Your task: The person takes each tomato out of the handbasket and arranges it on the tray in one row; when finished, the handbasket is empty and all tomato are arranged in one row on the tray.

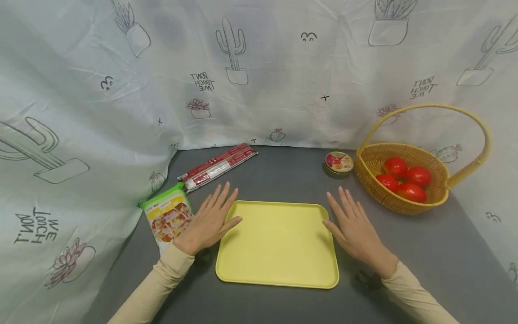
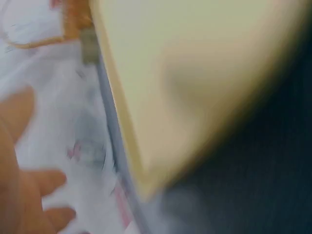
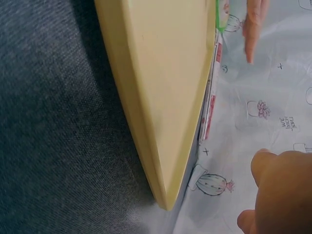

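A yellow rectangular tray (image 1: 277, 245) lies flat on the grey table between the two hands. The left hand (image 1: 211, 219), palm down with fingers spread, is at the tray's left edge and holds nothing. On the other side the right hand (image 1: 354, 227) is likewise spread by the tray's right edge, with nothing in it. In the left wrist view the tray (image 2: 131, 131) is blurred, and some left fingers (image 2: 46, 181) show at the left. The right wrist view has the tray's near rim (image 3: 141, 126) sharp, with right fingertips (image 3: 263, 163) apart from it.
Left of the tray lies a green-topped food packet (image 1: 170, 216), partly behind the left hand. Long red-and-white packages (image 1: 218, 166) lie behind it. At the back right stand a round tin (image 1: 339, 163) and a handled wicker basket (image 1: 368, 180) of several tomatoes (image 1: 411, 192). A patterned curtain (image 1: 275, 103) surrounds the table.
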A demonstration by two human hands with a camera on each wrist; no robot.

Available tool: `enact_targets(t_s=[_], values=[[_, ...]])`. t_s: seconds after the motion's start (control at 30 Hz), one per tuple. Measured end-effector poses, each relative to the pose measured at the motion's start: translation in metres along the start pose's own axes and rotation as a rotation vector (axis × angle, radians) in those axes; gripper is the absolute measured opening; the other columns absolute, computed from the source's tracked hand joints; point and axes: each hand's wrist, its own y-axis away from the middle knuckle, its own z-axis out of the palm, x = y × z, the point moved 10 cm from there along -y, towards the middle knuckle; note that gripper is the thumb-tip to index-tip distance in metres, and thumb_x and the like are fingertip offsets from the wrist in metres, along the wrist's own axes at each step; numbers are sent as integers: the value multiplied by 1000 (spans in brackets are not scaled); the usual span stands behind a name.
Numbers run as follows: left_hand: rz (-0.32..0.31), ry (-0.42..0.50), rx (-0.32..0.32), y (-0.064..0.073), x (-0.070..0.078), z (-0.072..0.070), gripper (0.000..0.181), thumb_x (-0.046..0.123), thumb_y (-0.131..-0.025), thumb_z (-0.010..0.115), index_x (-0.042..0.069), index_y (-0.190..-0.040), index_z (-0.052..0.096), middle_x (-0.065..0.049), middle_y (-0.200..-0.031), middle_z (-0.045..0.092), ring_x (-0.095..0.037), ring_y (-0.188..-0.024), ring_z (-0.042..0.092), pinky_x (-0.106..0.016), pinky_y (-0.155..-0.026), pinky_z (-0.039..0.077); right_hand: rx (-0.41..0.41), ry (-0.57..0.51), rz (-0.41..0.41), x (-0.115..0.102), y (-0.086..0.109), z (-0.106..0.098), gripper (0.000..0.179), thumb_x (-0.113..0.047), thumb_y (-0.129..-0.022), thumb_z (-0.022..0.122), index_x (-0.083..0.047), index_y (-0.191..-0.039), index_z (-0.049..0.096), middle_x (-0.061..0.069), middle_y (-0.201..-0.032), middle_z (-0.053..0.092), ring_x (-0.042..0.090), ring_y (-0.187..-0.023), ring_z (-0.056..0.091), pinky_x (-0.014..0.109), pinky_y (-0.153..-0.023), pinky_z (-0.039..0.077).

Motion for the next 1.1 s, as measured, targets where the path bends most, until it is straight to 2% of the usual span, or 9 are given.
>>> enact_targets(t_s=[0.1,0.2,0.33,0.5,0.63,0.77,0.93,1.0,1.1], values=[[-47,203,-24,2,-5,11,80,40,-111,58,5,-171,18,-24,-175,5,-45,-161,9,-69,-125,23,-3,-6,-4,1,-2,-3,79,-39,-105,66,-8,-169,31,27,-174,16,47,-160,15,74,-123,22],[-90,375,-17,3,-9,25,78,29,-111,60,0,-170,18,-30,-174,6,-48,-159,11,-72,-123,25,-8,-16,2,5,-1,-7,79,-37,-104,68,-6,-168,33,28,-172,20,51,-157,20,75,-122,23],[-145,511,59,6,-16,37,74,11,-109,61,-7,-167,20,-33,-171,13,-50,-157,17,-69,-124,26,-12,-51,14,14,-3,-15,78,-35,-104,70,-5,-167,34,29,-171,23,53,-155,23,74,-122,24],[-186,696,179,13,-28,46,69,-13,-103,54,-11,-165,21,-31,-170,21,-45,-154,28,-47,-122,35,-5,-97,46,38,-20,-48,77,-33,-104,70,-3,-165,36,28,-170,28,51,-155,27,72,-122,27],[-193,777,236,16,-35,48,68,-19,-101,48,-10,-164,26,-28,-170,24,-41,-153,32,-35,-119,37,-26,-132,111,85,-51,-89,72,-32,-107,64,5,-162,36,33,-163,36,55,-149,33,73,-119,30],[-199,813,248,17,-38,46,67,-19,-101,46,-9,-164,26,-27,-171,24,-40,-154,31,-34,-119,36,-131,-121,203,149,-85,-116,71,-36,-110,57,8,-161,35,38,-158,40,60,-143,37,76,-115,30],[-216,819,256,18,-38,44,67,-19,-101,47,-10,-163,26,-27,-170,25,-40,-153,33,-33,-118,37,-305,-50,245,218,-107,-114,70,-27,-108,62,17,-156,34,45,-154,37,66,-140,33,77,-116,28],[-208,833,252,18,-36,44,66,-19,-101,46,-10,-163,26,-28,-170,24,-40,-153,32,-34,-118,36,-360,-10,249,235,-109,-109,70,-22,-106,64,21,-152,33,48,-151,36,68,-138,32,78,-115,28],[-199,857,240,19,-33,47,66,-19,-102,46,-11,-163,24,-29,-170,23,-41,-154,30,-34,-119,35,-387,25,249,251,-109,-102,69,-18,-100,72,21,-148,41,47,-147,41,68,-134,39,78,-113,31]])
